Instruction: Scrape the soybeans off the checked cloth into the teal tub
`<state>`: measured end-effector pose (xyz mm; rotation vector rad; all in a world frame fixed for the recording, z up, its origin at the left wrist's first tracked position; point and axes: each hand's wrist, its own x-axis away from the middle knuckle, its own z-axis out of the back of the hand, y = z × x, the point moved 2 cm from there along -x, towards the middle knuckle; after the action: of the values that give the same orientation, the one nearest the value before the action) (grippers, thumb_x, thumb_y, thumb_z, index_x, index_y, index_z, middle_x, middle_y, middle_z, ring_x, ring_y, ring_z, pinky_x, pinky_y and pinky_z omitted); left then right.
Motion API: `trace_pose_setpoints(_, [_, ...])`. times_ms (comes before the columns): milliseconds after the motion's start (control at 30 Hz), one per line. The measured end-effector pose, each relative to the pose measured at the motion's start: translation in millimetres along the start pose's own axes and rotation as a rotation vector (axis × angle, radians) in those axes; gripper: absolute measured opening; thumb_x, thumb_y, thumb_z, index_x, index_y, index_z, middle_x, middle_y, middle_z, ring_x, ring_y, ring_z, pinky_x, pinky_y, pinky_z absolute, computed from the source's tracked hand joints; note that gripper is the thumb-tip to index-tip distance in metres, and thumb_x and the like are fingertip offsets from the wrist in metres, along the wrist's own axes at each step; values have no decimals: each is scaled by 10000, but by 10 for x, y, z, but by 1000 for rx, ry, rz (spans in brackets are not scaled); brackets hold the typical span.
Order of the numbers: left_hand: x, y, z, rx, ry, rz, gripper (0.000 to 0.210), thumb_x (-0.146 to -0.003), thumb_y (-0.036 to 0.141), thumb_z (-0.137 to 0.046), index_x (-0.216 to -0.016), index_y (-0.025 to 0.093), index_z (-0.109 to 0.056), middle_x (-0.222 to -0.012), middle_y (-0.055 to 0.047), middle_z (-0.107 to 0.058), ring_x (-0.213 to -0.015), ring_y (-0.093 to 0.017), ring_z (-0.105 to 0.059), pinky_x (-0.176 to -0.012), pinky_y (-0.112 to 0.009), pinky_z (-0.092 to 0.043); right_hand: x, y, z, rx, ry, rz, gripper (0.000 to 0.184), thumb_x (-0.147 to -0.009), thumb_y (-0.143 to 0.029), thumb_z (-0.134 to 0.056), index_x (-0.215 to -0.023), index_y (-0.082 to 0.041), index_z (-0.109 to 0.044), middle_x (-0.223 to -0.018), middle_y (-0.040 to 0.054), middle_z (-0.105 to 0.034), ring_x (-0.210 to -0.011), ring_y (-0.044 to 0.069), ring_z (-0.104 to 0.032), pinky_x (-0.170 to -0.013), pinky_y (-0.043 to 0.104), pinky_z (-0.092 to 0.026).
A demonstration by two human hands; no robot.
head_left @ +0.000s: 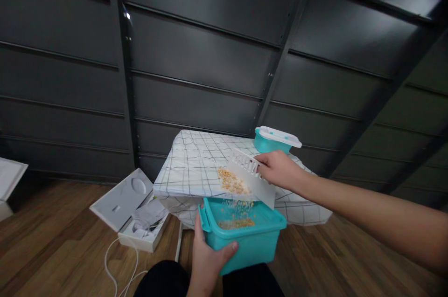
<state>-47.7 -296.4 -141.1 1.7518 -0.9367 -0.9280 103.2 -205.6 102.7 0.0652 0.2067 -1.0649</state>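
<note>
My left hand (pixel 209 255) grips the near left side of a teal plastic bin (pixel 248 248), held just below the table's front edge and above my lap. In my right hand (pixel 278 169) is a flat white plastic divider (pixel 255 183) with a row of slots, standing on edge on the cloth. Yellow kernels (pixel 231 181), which look like corn, lie against the divider's left side. Some kernels and fine white bits are falling over the table edge into the bin. More kernels (pixel 236 223) cover part of the bin's bottom.
A white checked cloth (pixel 191 162) covers the small table. At its back right stands a teal container (pixel 271 143) with a white lid. An open white box (pixel 140 236) with plastic-wrapped items and a white cable (pixel 114 271) lie on the wooden floor. Dark metal panels rise behind.
</note>
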Motion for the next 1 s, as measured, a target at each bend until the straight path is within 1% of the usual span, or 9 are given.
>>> trace_pose_setpoints(67, [-4,-11,9,9,6,-12,1183,-481,503,-851,-1464,151,-294,-1375,-184,-487,-1266,-381,-478,-1051,-493,-402,11,45,26,-18,5,-17,252,-745,-113,-460,-735,-155,-709,-635,56,-684,-606,172,-600,-533,240,-348])
trace_pose_setpoints(167, [-16,-37,42,34,-23,3,1202,-485,508,-852,-1468,139,-268,-1387,-198,-475,-1268,-379,-479,-1056,-491,-400,12,145,67,-4,68,-15,281,-756,-124,-455,-782,-156,-733,-730,70,-724,-678,192,-635,-571,241,-384])
trace_pose_setpoints(300, [-13,-78,62,56,-36,-4,1226,-474,539,-848,-1469,126,-262,-1371,-202,-491,-1247,-384,-501,-1029,-467,-437,-47,265,83,-20,152,-12,363,-782,-129,-430,-946,-176,-750,-870,64,-753,-776,209,-668,-636,244,-429])
trace_pose_setpoints(367, [-3,-95,58,68,-11,-33,1209,-487,546,-841,-1467,129,-270,-1374,-200,-493,-1261,-386,-487,-1038,-472,-426,-126,302,44,-23,184,-14,395,-789,-124,-424,-1023,-181,-737,-930,63,-753,-816,212,-674,-672,248,-443])
trace_pose_setpoints(500, [2,-132,60,110,-23,-31,1200,-502,547,-837,-1474,144,-259,-1384,-200,-487,-1242,-384,-507,-1022,-475,-442,-392,318,-122,34,231,26,396,-811,-124,-433,-1087,-171,-714,-1023,91,-739,-912,225,-671,-767,254,-447])
trace_pose_setpoints(633, [-36,-166,132,93,-53,-16,1192,-493,499,-858,-1469,152,-268,-1383,-197,-490,-1250,-381,-502,-1018,-464,-449,-669,296,-321,48,185,70,388,-800,-99,-441,-1061,-172,-719,-1017,92,-740,-921,214,-674,-786,248,-448])
trace_pose_setpoints(733, [-61,-204,177,99,-100,31,1193,-512,477,-856,-1474,142,-234,-1382,-209,-486,-1232,-380,-519,-1011,-472,-455,-757,291,-427,10,136,115,404,-773,-76,-438,-1032,-176,-730,-1006,79,-744,-924,211,-673,-793,254,-459])
trace_pose_setpoints(867, [-57,-193,165,126,-93,59,1211,-502,522,-846,-1466,131,-226,-1374,-216,-481,-1240,-386,-506,-1028,-483,-434,-688,350,-467,-69,115,174,442,-737,-55,-421,-1033,-161,-732,-1016,85,-742,-924,225,-673,-808,294,-485])
trace_pose_setpoints(1000, [-34,-79,128,137,-43,46,1271,-438,515,-865,-1457,108,-224,-1390,-231,-453,-1287,-400,-448,-1074,-497,-374,-488,445,-443,-113,112,216,450,-716,-38,-418,-1006,-169,-737,-1006,67,-745,-925,212,-679,-830,295,-501])
